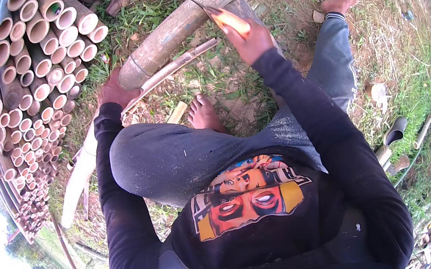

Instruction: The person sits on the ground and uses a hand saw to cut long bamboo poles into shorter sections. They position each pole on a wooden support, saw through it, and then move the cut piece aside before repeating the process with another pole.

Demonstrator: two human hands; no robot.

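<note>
A thick bamboo pole (173, 33) slants across the upper middle, from the upper right down to its end beside my left hand. Near that end my left hand (118, 88) is closed around the pole, its fingers partly hidden. My right hand (253, 41) grips the orange and black handle of a hand saw (229, 19). The saw's thin dark blade is seen nearly edge-on and lies across the pole at a ring-like joint; how deep it sits cannot be made out. A narrow bamboo piece (178, 62) runs just below the pole.
Many cut bamboo poles (37, 28) are stacked at the left, open ends facing me. Under the thick pole stands a wooden support (242, 9). A pale pole (80, 172) lies by my left arm. My bare feet rest on grassy soil; bamboo offcuts (394, 131) lie at right.
</note>
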